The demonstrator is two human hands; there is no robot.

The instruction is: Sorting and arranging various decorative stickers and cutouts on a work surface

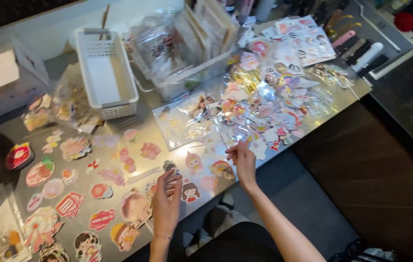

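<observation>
Dozens of stickers [75, 204] cover a grey table [357, 92], seen from the head camera. The right hand [243, 160] pinches a small sticker [239, 144] at its fingertips, just below the pile [264, 109] lying up and right. The left hand [166, 200], fingers loosely curled and holding nothing, rests beside a girl sticker [190, 191], nearer the spread-out rows.

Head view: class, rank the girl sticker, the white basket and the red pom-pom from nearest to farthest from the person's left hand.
1. Girl sticker, just right of the left hand.
2. White basket, up the table, to the left.
3. Red pom-pom, far top right corner.
</observation>
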